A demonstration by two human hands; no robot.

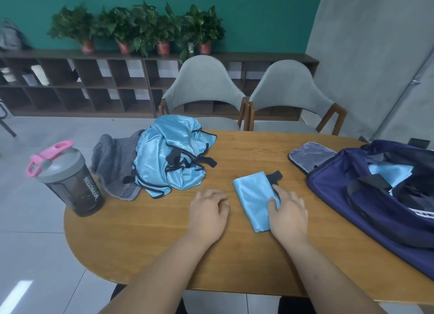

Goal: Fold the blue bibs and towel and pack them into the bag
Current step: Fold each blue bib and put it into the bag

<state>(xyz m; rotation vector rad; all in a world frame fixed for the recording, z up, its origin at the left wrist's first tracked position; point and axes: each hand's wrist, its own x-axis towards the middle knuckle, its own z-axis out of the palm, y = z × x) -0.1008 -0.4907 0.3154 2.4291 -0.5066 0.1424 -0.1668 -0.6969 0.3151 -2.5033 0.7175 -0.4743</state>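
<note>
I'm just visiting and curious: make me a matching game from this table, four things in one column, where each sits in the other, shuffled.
Things:
1 folded bib
2 bottle
3 towel
4 bag

Places:
A table, left end
B gripped by the right hand
C open, on the right
D against the heap of bibs

Pairs: 1-B, 2-A, 3-D, 4-C.

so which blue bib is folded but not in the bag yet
The folded bib under the right hand; the heap by the grey towel is crumpled, another bib lies inside the navy bag.
</note>
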